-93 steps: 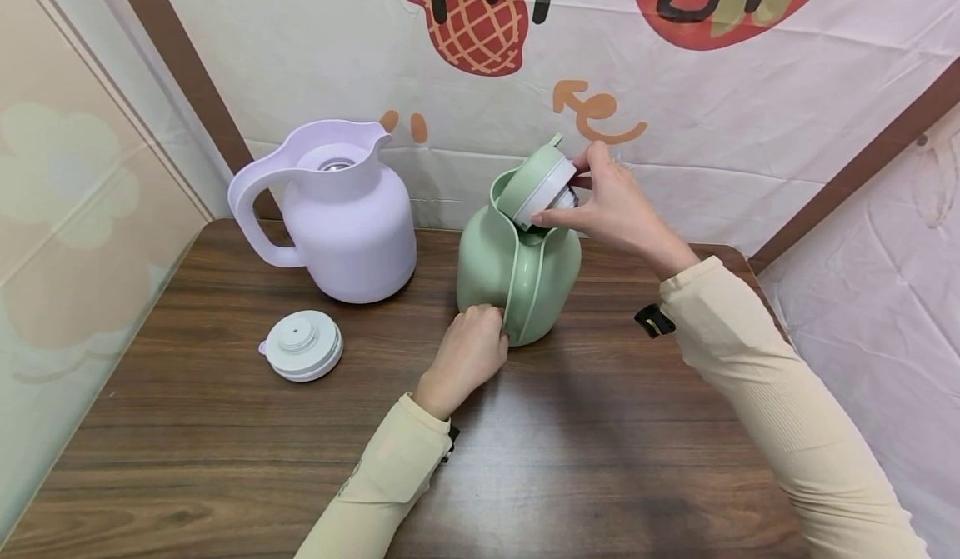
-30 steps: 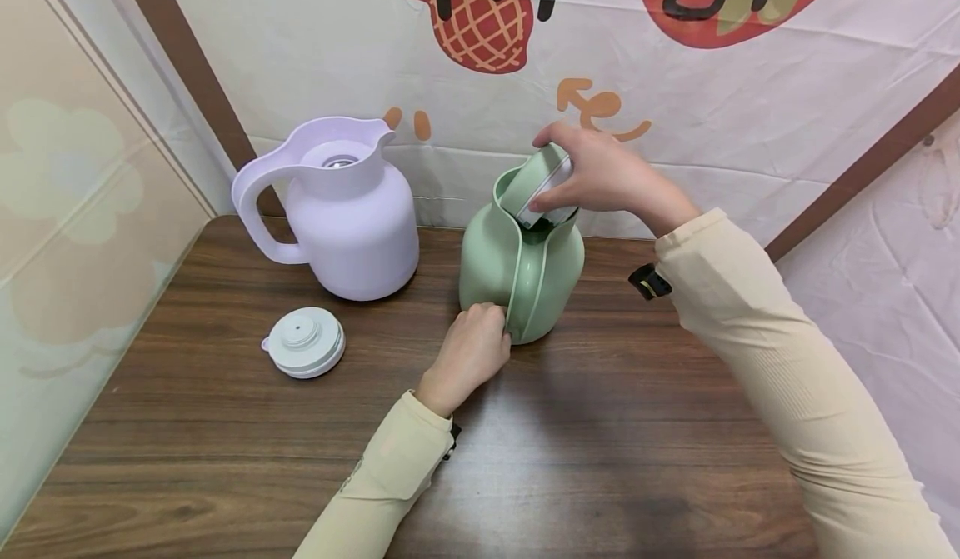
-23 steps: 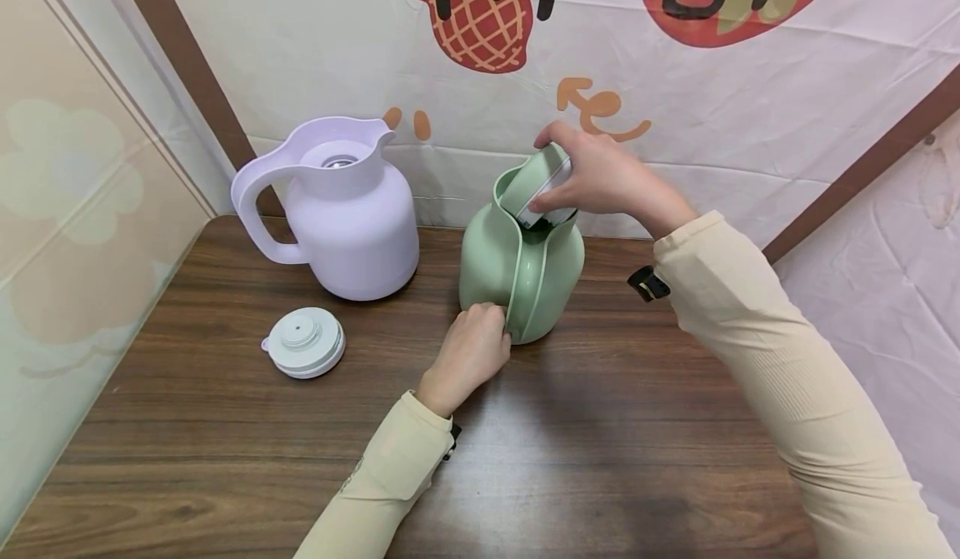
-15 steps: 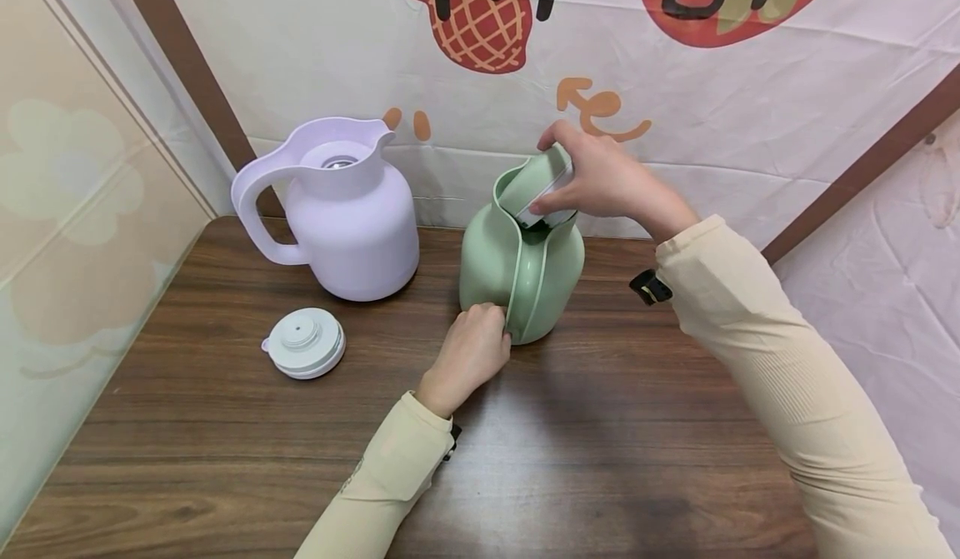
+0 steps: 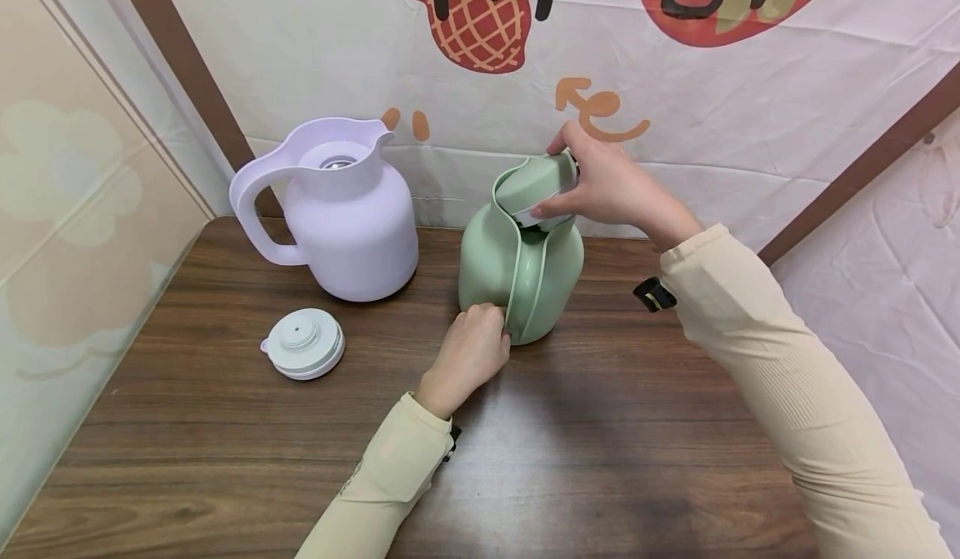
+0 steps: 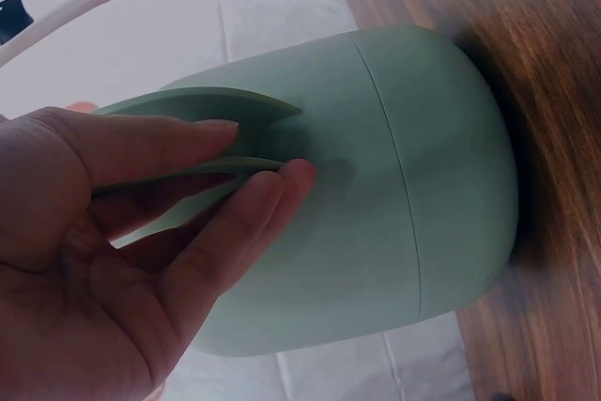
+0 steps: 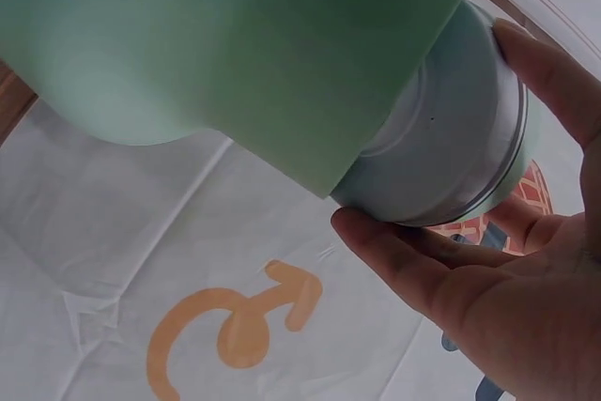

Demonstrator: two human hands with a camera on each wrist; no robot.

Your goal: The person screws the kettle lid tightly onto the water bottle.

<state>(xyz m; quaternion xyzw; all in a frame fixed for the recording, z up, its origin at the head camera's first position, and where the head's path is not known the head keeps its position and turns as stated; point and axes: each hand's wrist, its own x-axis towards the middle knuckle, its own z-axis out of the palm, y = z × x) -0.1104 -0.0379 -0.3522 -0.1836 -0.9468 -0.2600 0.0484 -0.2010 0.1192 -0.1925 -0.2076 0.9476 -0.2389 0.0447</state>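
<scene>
"Lid (image 5: 534,186), green one: where is it relative to the right hand (image 5: 600,180)?"

"Between that hand's thumb and fingers, which are spread about as wide as the lid and pinch it by the side, thumb nearer the person. The edge away from the grip is down inside the mouth of the green vacuum jug (image 5: 487,259); the edge at the grip is raised. So it's tilted, not seated."

"Which step would you call that?"

"Fitting the lid, I'd judge, though this pose could suit lifting it out too. If fitting, the next move calls for lowering the gripped edge until the lid lies level, then perhaps a turn."

"And the left hand (image 5: 468,351)?"

"Lower than the right grip and nearer the person, wrapped round the bottom of the handle (image 5: 527,288), thumb one side, fingers the other. Probably steadying the jug, which stands upright."

"How are the arms set?"

"Right forearm comes in from the right, hand arched beside the mouth. Left reaches forward, knuckles up."

"Anything beside the left grip?"

"Left of it, an upturned lid (image 5: 303,344) with a lilac tab; beyond that, the lidless lilac vacuum jug (image 5: 352,226)."
</scene>
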